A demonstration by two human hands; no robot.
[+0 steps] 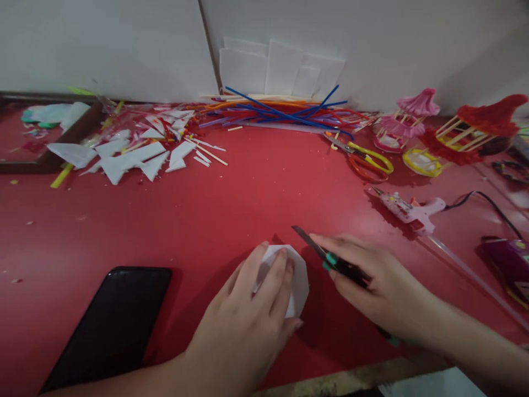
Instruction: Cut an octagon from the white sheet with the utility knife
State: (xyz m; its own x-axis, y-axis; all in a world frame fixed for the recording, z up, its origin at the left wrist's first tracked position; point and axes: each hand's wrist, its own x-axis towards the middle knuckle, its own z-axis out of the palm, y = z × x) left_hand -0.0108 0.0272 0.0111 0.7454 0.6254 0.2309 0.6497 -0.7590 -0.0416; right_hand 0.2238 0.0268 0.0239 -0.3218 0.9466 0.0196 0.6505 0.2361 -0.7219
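My right hand (pixel 372 281) is closed around a utility knife (pixel 345 267) with a black and green handle. Its blade is out and points up and left, apart from the white piece. Under my left hand (pixel 252 309) is a white many-sided piece (pixel 300 275) that looks like foam board. The fingers lie over its top and the thumb is by its lower right edge, so the hand grips it near the table's front. Part of the piece is hidden by the fingers. A black phone (pixel 111 325) lies to the left of my left hand.
A pink glue gun (pixel 413 212) with a cord and scissors (pixel 363 160) lie at right, near red and pink carousel-like models (pixel 475 129). White offcuts (pixel 132 160) are heaped at back left, beside a dark frame (pixel 70 135). Pipe cleaners (pixel 285 113) lie along the wall.
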